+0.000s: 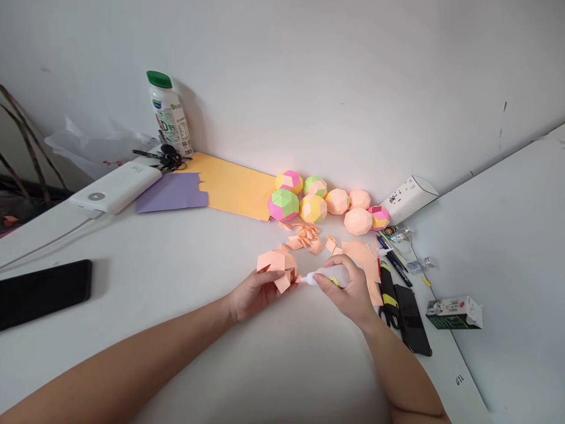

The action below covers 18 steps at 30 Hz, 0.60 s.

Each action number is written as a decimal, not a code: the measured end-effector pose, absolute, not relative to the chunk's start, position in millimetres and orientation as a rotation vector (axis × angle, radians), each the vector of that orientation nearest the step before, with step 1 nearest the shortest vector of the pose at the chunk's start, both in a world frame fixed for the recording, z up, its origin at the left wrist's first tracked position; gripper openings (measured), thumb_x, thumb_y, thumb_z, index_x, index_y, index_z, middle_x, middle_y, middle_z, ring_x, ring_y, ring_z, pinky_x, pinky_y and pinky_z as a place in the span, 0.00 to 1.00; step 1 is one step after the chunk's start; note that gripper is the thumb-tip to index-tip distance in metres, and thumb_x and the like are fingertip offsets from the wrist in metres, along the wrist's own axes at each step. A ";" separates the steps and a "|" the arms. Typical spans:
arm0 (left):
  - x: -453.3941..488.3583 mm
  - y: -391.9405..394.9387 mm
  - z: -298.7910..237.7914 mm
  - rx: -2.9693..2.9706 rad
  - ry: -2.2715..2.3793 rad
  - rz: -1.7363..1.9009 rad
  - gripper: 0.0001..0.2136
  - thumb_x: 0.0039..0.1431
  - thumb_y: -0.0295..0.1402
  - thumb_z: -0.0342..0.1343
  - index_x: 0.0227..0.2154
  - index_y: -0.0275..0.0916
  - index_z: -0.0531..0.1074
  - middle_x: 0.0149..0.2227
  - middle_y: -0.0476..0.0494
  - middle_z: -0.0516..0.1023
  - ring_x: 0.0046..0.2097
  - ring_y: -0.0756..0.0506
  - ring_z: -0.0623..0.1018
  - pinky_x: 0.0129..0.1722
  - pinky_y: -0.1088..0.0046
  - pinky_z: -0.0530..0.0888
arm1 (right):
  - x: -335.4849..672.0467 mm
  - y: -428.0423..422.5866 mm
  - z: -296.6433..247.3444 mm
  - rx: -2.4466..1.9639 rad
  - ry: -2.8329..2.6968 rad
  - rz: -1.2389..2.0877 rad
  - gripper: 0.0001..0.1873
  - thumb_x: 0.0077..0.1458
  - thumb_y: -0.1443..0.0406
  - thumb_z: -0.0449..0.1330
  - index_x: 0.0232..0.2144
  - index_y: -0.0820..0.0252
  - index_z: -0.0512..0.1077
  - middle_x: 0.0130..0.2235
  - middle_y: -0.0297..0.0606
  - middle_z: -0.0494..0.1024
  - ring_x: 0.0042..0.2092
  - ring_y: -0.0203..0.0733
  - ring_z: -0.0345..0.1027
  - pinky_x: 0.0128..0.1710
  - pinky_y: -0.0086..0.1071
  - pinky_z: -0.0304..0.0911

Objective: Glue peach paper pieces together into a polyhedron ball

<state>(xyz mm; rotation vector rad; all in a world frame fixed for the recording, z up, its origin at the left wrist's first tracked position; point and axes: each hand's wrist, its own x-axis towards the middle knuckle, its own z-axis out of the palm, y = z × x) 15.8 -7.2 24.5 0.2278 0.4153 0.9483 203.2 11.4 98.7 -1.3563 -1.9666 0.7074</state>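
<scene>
Here, just below the frame's centre, the left hand point(252, 296) pinches an open peach paper shell point(274, 259) between thumb and fingers. To its right, the right hand point(355, 290) is curled around a white squeeze bottle point(332, 275), nozzle pointing left beside the shell; whether they touch is unclear. Paper balls point(358, 221) cluster above, while a dark phone point(44, 292) lies at the left edge.
</scene>
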 end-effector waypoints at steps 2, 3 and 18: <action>15.8 -7.0 23.9 0.230 0.422 0.952 0.05 0.54 0.28 0.55 0.33 0.35 0.73 0.37 0.42 0.76 0.43 0.43 0.75 0.47 0.67 0.70 | 202.5 10.4 97.5 -1.329 -1.959 0.710 0.12 0.47 0.58 0.61 0.30 0.57 0.65 0.29 0.33 0.72 0.32 0.39 0.66 0.30 0.29 0.62; 15.7 -6.9 23.5 0.229 0.428 0.953 0.05 0.54 0.28 0.55 0.33 0.35 0.73 0.37 0.41 0.76 0.43 0.43 0.75 0.47 0.67 0.70 | 202.2 10.1 97.0 -1.319 -1.956 0.713 0.12 0.47 0.58 0.61 0.30 0.57 0.65 0.30 0.33 0.72 0.33 0.39 0.66 0.30 0.29 0.62; 16.2 -6.8 20.7 0.230 0.403 0.937 0.06 0.55 0.28 0.54 0.35 0.35 0.73 0.39 0.40 0.75 0.45 0.42 0.74 0.49 0.64 0.68 | 206.2 13.2 102.6 -1.393 -1.973 0.747 0.13 0.47 0.57 0.62 0.29 0.57 0.65 0.30 0.34 0.72 0.32 0.39 0.66 0.28 0.29 0.61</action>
